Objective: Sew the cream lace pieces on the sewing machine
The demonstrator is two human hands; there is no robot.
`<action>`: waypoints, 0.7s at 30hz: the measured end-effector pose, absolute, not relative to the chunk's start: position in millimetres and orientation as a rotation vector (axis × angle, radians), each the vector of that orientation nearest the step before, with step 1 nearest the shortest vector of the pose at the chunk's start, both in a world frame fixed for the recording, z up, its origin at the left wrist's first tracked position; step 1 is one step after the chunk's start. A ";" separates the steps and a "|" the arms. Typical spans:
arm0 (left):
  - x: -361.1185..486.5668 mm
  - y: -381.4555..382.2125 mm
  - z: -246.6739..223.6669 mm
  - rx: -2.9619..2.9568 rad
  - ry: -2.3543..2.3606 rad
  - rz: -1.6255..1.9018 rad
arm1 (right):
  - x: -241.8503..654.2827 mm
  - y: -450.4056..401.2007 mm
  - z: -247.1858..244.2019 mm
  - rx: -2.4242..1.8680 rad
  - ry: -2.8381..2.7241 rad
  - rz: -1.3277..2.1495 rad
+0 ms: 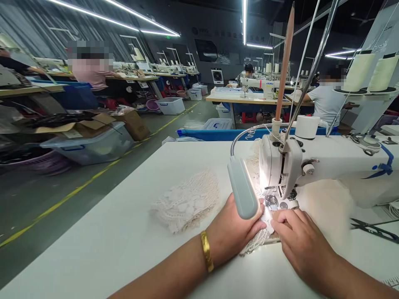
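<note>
Strips of white lace (256, 242) lie under the lamp light at the needle area of a white sewing machine (330, 155). My left hand (232, 230), wearing a gold bracelet (207, 251), grips the lace just left of the presser foot. A grey-green lamp head (243, 189) hides some of its fingers. On the right of the lace, my right hand (304, 238) has its fingers curled, thumb and forefinger pinching the lace edge. More cream lace (190, 201) lies bunched on the white table (124, 232), left of my hands.
Black scissors (375, 230) rest at the right, near the machine. Thread cones (358, 72) stand at the upper right. A blue-edged trough (205, 133) runs beyond the table. Boxes and a plastic bin (93, 143) sit on the floor at left. Several people work at other tables.
</note>
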State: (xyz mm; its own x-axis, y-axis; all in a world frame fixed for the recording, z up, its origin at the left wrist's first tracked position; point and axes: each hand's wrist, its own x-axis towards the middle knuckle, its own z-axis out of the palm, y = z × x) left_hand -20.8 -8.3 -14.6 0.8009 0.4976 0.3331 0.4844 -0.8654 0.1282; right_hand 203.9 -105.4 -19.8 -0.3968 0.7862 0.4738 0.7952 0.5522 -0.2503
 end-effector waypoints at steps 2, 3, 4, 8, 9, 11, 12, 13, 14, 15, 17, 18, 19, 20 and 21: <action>-19.7 -7.9 -14.2 2.940 0.814 0.556 | 203.5 -104.9 -19.8 -1.261 -2.241 -0.042; -19.3 -7.9 -13.8 2.939 0.819 0.551 | 203.3 -104.8 -19.9 -1.258 -2.239 -0.048; -19.0 -8.0 -13.4 2.939 0.823 0.544 | 203.2 -104.6 -20.1 -1.255 -2.235 -0.053; -19.3 -8.2 -12.3 2.938 0.827 0.547 | 202.9 -104.5 -20.7 -1.262 -2.239 -0.051; -19.5 -8.1 -12.4 2.937 0.825 0.560 | 202.8 -104.4 -20.9 -1.263 -2.242 -0.053; -19.6 -7.6 -13.4 2.931 0.818 0.585 | 202.7 -104.3 -21.1 -1.264 -2.245 -0.060; -19.4 -7.3 -14.4 2.926 0.814 0.596 | 202.6 -104.2 -21.1 -1.261 -2.245 -0.071; -18.9 -7.0 -15.5 2.920 0.809 0.610 | 202.6 -104.1 -20.9 -1.256 -2.246 -0.082; -18.3 -6.8 -16.7 2.913 0.804 0.641 | 202.5 -104.0 -20.6 -1.252 -2.248 -0.090; -17.5 -6.7 -17.8 2.906 0.797 0.684 | 202.5 -103.9 -20.2 -1.249 -2.251 -0.095; -16.0 -7.2 -18.5 2.894 0.783 0.780 | 202.4 -103.7 -19.4 -1.243 -2.256 -0.097; -15.4 -8.0 -17.9 2.894 0.775 0.802 | 202.4 -103.7 -19.3 -1.241 -2.258 -0.097; -15.2 -8.9 -16.6 2.898 0.766 0.802 | 202.4 -103.6 -19.3 -1.238 -2.259 -0.099; -15.2 -9.8 -14.9 2.906 0.761 0.783 | 202.4 -103.6 -19.5 -1.232 -2.259 -0.104; -15.5 -10.7 -12.9 2.915 0.759 0.754 | 202.4 -103.6 -19.9 -1.227 -2.259 -0.109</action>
